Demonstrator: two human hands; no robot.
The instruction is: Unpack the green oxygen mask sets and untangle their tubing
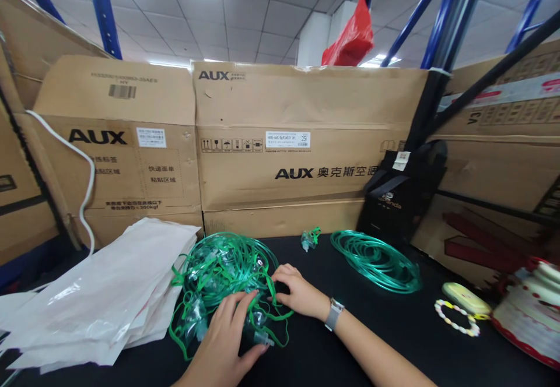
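The left hand [228, 333] is spreading open over masks and green tubing [223, 261] lying on the black table [308, 355], while the right hand [301, 295] is curling at a green strap [272, 287], its grip unclear.

A red plastic bag [353, 34] is seen above the AUX cardboard [324, 101]; a black bag [398, 200] is stood before it, and a beaded bracelet [440, 315] is laid beside a yellow-green case [465, 298]

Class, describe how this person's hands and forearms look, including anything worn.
The left hand and right hand are both ungloved. No sleeve shows on either arm. The right wrist wears a grey, metallic-looking band, perhaps a watch strap.
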